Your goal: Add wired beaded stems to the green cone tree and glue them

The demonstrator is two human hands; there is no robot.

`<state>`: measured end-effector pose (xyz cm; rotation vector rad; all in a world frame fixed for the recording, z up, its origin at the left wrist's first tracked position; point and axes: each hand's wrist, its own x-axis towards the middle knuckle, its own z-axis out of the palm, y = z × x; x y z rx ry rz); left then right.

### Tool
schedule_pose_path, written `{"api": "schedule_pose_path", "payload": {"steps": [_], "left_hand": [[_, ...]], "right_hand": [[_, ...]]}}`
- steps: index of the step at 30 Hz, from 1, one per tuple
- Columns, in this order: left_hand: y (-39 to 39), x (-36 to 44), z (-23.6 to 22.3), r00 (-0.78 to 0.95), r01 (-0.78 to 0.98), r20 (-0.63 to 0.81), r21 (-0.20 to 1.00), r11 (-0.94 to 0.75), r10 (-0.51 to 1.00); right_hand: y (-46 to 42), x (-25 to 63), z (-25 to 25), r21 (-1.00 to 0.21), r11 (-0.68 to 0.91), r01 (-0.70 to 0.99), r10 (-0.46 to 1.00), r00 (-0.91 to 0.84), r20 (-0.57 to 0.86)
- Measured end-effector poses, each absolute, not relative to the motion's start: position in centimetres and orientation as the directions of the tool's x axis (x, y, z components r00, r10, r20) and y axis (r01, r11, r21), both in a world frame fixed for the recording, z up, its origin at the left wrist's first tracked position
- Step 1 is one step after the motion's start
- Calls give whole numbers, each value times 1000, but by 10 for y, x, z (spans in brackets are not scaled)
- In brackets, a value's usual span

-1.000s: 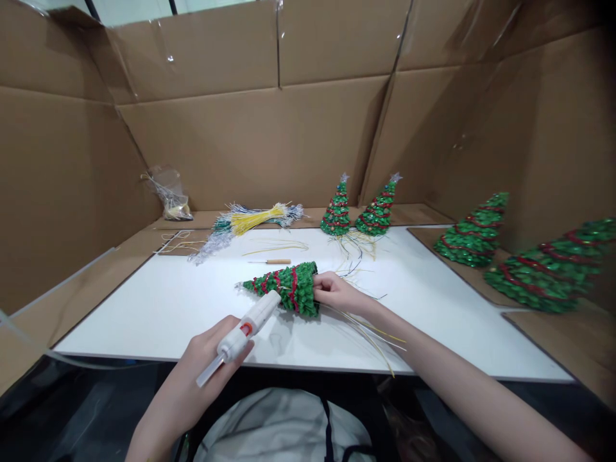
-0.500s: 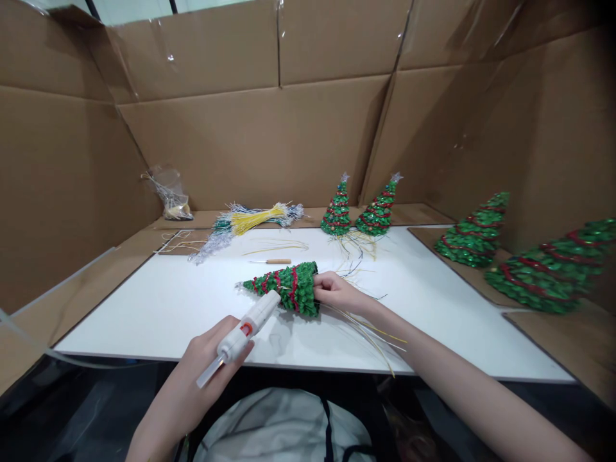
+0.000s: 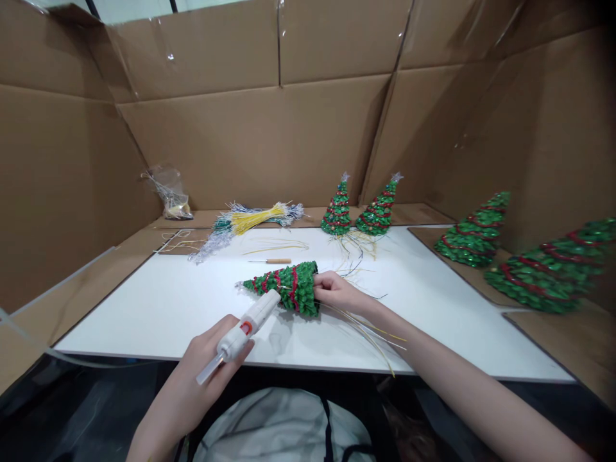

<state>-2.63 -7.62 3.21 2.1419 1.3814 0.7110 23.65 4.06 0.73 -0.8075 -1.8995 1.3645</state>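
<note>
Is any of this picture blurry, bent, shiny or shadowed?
Head view: the rightmost tree looks soft and slanted, perhaps lens distortion; head view: small bright glints on the cardboard wall; head view: a faint shadow on the white board beside the glue gun.

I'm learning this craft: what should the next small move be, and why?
Perhaps apply a little glue: the left hand holds the glue gun with its nozzle at the side of the lying tree, whose base the right hand touches.

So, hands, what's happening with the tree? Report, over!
Left hand gripping white glue gun, nozzle end at decorated Christmas tree. Tree on its side, right hand at its base, fingertips hidden. Possible obstacle: yellow and white wires near right forearm.
</note>
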Motion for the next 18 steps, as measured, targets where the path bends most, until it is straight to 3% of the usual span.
{"api": "schedule_pose_path", "payload": {"steps": [18], "left_hand": [[-76, -26, 30, 349, 649, 146, 675, -351, 926]], "right_hand": [[41, 237, 6, -958, 273, 89, 781, -602, 167]]}}
